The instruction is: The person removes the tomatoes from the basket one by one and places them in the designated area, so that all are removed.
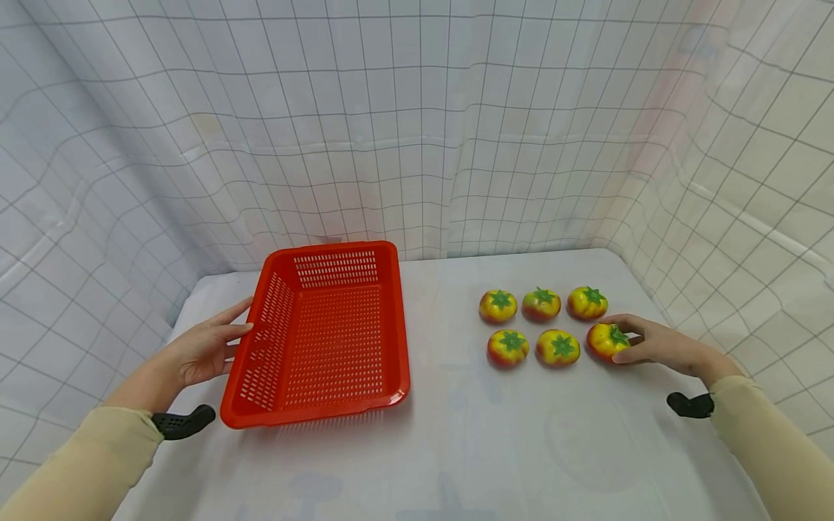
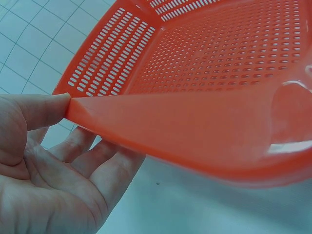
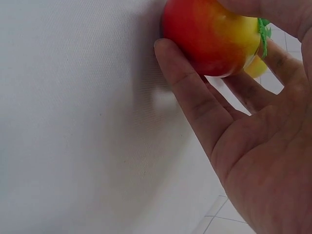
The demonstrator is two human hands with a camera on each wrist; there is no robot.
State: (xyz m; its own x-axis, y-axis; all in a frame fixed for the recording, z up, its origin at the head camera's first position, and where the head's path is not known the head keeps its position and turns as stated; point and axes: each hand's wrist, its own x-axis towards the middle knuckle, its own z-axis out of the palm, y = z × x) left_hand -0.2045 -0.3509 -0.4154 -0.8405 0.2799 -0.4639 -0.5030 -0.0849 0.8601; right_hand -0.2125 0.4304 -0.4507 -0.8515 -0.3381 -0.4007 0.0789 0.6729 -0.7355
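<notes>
A red plastic basket [image 1: 334,340] with slotted walls lies on the left half of the white table, with nothing in it. My left hand [image 1: 207,352] grips its left rim. In the left wrist view the thumb [image 2: 46,108] is on top of the rim and the other fingers reach underneath. Far to the right, my right hand [image 1: 658,349] holds a red-and-yellow tomato [image 1: 604,340] with a green leafy top. Its thumb and fingers curve round the tomato's sides, low over the tabletop in the right wrist view.
Several similar tomatoes sit left of and behind the right hand in two rows, among them a back-left tomato [image 1: 498,307] and a front-left tomato [image 1: 507,348]. White grid-patterned curtains [image 1: 417,145] enclose the table [image 1: 456,434] at the back and sides.
</notes>
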